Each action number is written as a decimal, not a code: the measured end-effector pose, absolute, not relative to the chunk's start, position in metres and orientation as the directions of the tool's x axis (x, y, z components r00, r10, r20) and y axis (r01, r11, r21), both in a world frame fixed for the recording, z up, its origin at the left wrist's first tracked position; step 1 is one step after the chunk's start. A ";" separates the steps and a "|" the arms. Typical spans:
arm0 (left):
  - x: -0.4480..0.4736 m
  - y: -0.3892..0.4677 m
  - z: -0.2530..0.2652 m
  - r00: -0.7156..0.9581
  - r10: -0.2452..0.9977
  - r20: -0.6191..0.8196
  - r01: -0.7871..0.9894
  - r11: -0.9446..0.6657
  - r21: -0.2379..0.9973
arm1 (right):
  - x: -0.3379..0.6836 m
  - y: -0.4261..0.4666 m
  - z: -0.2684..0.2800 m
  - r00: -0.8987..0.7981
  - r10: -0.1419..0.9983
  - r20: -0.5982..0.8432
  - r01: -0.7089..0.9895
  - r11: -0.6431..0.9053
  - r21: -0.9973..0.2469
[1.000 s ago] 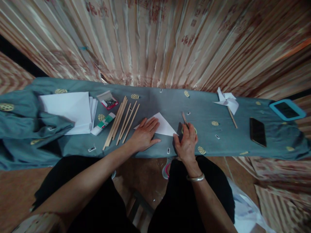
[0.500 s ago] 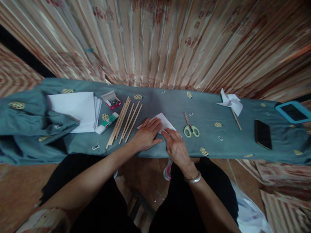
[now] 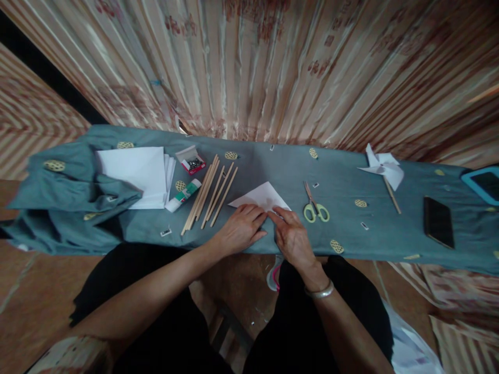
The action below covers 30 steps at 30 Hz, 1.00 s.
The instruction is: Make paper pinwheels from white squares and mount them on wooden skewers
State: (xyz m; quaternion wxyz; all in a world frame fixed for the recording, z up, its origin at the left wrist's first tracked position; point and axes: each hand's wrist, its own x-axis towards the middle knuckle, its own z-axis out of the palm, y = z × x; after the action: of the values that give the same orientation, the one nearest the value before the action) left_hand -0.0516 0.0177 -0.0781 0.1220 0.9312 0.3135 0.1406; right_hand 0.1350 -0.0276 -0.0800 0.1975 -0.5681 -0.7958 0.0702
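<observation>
A white sheet of paper point(image 3: 264, 194), folded into a triangle with its point toward the back, lies on the cloth in front of me. My left hand point(image 3: 242, 228) rests on the paper's near edge, palm down, fingers stretched and close together. From the right, my right hand point(image 3: 293, 236) presses its extended fingers on the same edge. The fingertips of both hands almost meet near the middle of that edge, which they partly hide. Green-handled scissors point(image 3: 315, 208) lie partly opened to the right of the paper.
Left of the paper are several wooden sticks point(image 3: 206, 192), a green-and-white tube point(image 3: 184, 196), an opened box of small metal pieces point(image 3: 192, 162) and a paper stack point(image 3: 132, 174). A paper pinwheel point(image 3: 384, 167), a phone point(image 3: 439, 222) and a blue-framed device point(image 3: 483, 187) lie right.
My left hand has slid back off the paper's middle to its near edge, baring more of the triangle. My right fingers stay at the edge. The whole view has shifted slightly.
</observation>
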 end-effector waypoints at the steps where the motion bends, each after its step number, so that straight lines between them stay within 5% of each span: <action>1: -0.052 0.018 -0.078 0.763 0.621 0.181 0.552 -0.771 0.318 | 0.135 -0.028 -0.080 -0.278 0.931 0.235 0.876 0.346 -0.336; 16: -0.086 0.019 -0.075 0.718 0.673 0.178 0.607 -0.730 0.313 | 0.136 -0.029 -0.085 -0.281 0.918 0.279 0.867 0.367 -0.337; 30: -0.118 0.016 -0.065 0.644 0.755 0.125 0.749 -0.655 0.097 | 0.136 -0.027 -0.093 -0.284 0.912 0.296 0.860 0.379 -0.342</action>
State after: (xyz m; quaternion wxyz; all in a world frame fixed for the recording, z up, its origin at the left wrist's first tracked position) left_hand -0.1183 0.0161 -0.0652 0.0180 0.9065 0.4147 0.0774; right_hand 0.1361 -0.0273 -0.0929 0.2254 -0.5542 -0.7992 0.0577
